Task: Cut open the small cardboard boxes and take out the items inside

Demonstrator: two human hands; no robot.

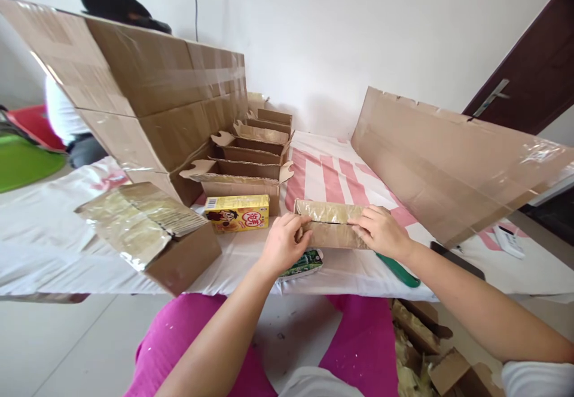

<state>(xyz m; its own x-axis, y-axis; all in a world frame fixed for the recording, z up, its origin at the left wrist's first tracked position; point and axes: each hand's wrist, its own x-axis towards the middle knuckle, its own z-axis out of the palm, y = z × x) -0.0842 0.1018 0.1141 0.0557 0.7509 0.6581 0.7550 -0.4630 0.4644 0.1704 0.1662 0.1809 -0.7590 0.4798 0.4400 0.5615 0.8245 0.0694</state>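
A small brown cardboard box [334, 235] with a taped flap lies in front of me, held at both ends. My left hand [287, 238] is closed around its left end, thumb and fingers bent over the edge. At the right end, my right hand [381, 229] grips with fingertips pressing on the top by the seam. Partly under my left hand lies a dark green printed pack [302, 265]. Beside the right forearm is a green-handled tool [399, 270], its far end hidden by the box. A yellow printed carton [237, 213] stands left of my left hand.
Several open cardboard boxes [242, 191] line up behind the yellow carton. A larger taped box [147, 223] sits at left. Cardboard panels [448, 158] stand on both sides of the cloth-covered table [323, 176]. A person sits beyond the left panel. Cardboard scraps [448, 367] lie on the floor.
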